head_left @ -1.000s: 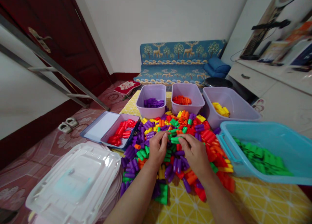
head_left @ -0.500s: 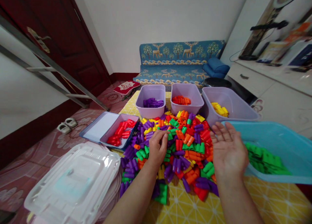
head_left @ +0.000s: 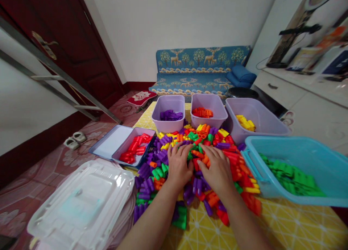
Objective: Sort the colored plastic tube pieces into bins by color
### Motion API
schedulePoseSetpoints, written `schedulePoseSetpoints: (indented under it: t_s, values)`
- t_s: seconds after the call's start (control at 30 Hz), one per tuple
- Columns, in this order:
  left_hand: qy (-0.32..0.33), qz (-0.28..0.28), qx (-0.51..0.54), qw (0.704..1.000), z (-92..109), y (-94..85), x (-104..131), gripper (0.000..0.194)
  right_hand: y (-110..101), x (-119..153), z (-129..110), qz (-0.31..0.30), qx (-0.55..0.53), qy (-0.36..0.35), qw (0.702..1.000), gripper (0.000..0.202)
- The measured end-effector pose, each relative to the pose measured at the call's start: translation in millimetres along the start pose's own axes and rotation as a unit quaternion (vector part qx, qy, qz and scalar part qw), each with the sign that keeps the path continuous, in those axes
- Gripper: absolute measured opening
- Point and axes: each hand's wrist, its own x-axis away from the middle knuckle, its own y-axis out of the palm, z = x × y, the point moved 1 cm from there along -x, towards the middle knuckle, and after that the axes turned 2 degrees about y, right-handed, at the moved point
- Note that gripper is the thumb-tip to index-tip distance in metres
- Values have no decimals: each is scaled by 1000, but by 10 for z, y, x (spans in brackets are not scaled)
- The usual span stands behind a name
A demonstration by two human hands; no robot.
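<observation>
Counted: three lavender tubs (head_left: 169,126), far; one turquoise tub (head_left: 307,152), right; one open case (head_left: 107,143), left; two shoes (head_left: 71,144), left; one sofa (head_left: 187,78), far; two hands (head_left: 179,166), centre. Loose blocks (head_left: 234,159): dozens (overlapping, so exact tally not possible).

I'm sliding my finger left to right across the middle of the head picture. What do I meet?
White shoes, red pieces in the open case, left hand, right hand, yellow pieces in a lilac tub, green pieces in the turquoise tub.
</observation>
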Motion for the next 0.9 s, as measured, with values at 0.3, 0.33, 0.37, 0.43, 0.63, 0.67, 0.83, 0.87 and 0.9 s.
schedulePoseSetpoints:
  t_s: [0.3,0.33,0.37,0.43,0.63,0.67,0.83,0.87,0.9]
  values:
    - [-7,79,90,993,-126,30,-19,15,29,-8,0,-9,-42,-33,999,42]
    - [-10,85,113,990,-127,30,-16,11,30,-6,-3,-9,-46,-38,998,43]
    - [-11,85,133,987,-126,32,-13,9,31,-4,-8,-10,-49,-45,998,43]
    - [-5,74,154,985,-124,39,-8,15,29,0,-23,-13,-49,-58,997,45]
    - [18,25,124,992,-119,54,-9,48,40,5,-42,-8,-42,-66,997,44]
    - [20,15,118,993,-119,55,-11,51,46,6,-41,-5,-40,-66,997,44]
    - [12,-5,102,995,-121,62,-20,53,72,11,-40,2,-42,-71,997,43]
    - [9,-3,103,995,-123,64,-23,50,74,11,-39,1,-46,-72,996,42]
    - [5,1,105,995,-126,64,-25,48,75,10,-37,-1,-50,-73,996,40]
